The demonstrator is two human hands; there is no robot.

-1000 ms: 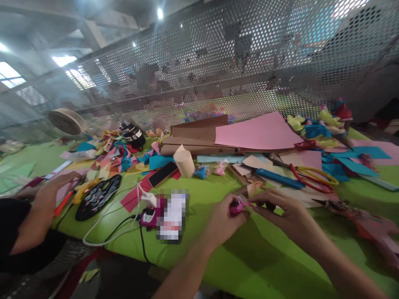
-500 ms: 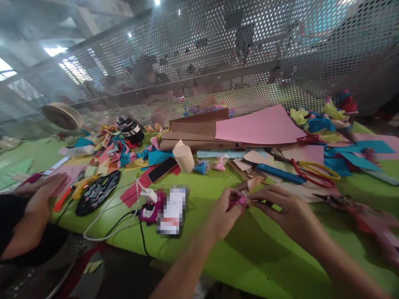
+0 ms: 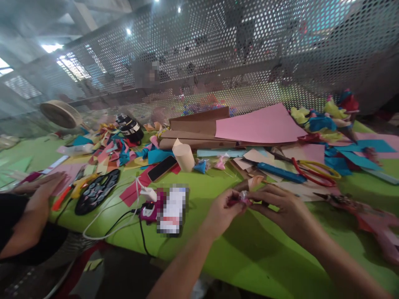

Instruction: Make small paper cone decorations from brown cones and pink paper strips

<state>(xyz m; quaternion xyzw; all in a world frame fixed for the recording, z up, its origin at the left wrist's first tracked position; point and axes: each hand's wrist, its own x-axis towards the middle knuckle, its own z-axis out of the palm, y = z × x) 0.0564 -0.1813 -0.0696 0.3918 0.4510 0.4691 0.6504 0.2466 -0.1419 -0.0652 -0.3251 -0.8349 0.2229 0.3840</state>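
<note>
Head camera: a small pink piece with clear film is held above the green table, nearer the wearer than the cream paper cylinder and to its right. It is pinched between the thumb and bent fingers of the left hand. At its right side the film is met by the fingertips of the right hand, whose thumb and forefinger are drawn towards each other; whether anything is gripped between them cannot be told.

Just right of the cylinder, a blue piece is set down, and beyond it a pink bow-like piece is seen in clear wrapping. Well left of the cylinder and nearer the wearer, small pieces, some pink, are contained in the compartments of a black tray; most are too small to be made out. A dark round container is placed left of the cylinder and farther back, its contents hidden. Coloured scraps are heaped beside that container. A lit phone is laid on the near side of the cylinder.
</note>
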